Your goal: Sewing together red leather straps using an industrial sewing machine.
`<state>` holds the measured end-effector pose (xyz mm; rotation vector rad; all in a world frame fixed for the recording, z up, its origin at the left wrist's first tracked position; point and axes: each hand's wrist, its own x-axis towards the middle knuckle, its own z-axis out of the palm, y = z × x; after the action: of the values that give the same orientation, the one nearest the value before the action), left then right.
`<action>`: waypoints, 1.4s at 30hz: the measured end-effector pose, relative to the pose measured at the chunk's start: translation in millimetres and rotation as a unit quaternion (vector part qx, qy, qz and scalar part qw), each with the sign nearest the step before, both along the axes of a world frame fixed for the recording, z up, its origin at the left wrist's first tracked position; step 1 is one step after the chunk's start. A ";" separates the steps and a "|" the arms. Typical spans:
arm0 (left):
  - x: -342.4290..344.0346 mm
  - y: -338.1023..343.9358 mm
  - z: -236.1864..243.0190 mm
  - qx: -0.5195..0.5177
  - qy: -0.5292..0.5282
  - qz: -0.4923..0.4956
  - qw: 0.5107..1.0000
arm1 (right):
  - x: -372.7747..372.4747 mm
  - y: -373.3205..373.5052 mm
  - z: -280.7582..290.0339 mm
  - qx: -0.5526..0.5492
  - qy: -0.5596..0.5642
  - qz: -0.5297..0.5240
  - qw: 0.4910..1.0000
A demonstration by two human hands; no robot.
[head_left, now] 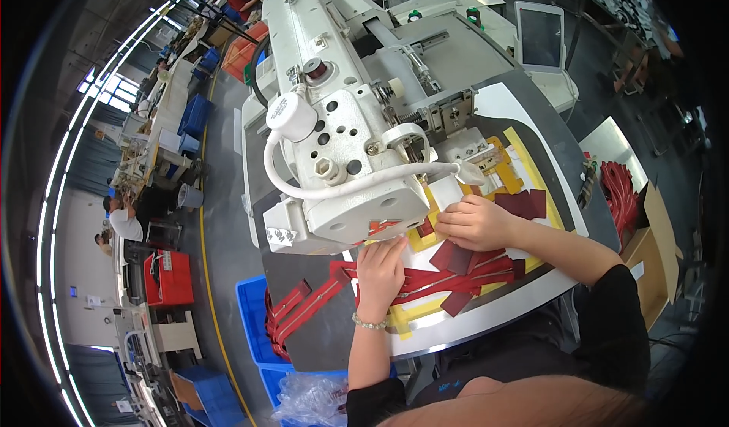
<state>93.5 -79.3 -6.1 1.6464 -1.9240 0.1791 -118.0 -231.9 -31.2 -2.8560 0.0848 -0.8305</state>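
Both my hands work low at the front of a large white sewing machine (334,146). My left hand (381,271) has its fingers bent and together just below the machine head; what they grip is hidden. My right hand (477,223) is closed, fingertips down beside a small dark red fabric piece (425,228) on a yellow plate (505,170). What the right fingers pinch cannot be made out. Red zipper strips (433,281) lie fanned out below my hands, running left over the table edge. A dark red fabric patch (524,204) rests right of my right hand.
A blue bin (254,317) stands left under the table edge, with clear plastic wrap (311,396) below. A cardboard box (651,252) and a red bundle (619,195) are at right. A screen (541,36) stands behind. Other people sit at far-left workstations.
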 end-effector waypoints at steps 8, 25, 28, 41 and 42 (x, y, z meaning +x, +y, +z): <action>-1.9 -1.4 1.0 0.001 0.011 -0.003 1.000 | 4.5 -7.0 4.3 0.016 0.012 0.013 1.000; 31.5 21.5 25.7 0.040 0.040 0.085 0.995 | 7.5 -11.8 -0.4 -0.001 -0.009 0.032 0.999; 26.0 26.1 25.5 0.067 0.069 0.071 0.993 | 4.5 -10.2 1.6 0.003 -0.035 0.014 0.999; 8.7 68.9 31.4 0.199 0.127 0.061 0.970 | -27.3 7.2 18.8 0.134 0.003 -0.009 0.991; 7.7 72.9 30.3 0.198 0.125 0.065 0.970 | -28.4 12.1 18.7 0.133 0.001 -0.005 0.991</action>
<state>101.2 -6.5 24.2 1.9447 -1.7366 -0.3690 -146.4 -219.8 -12.6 -2.6074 0.1951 -0.7553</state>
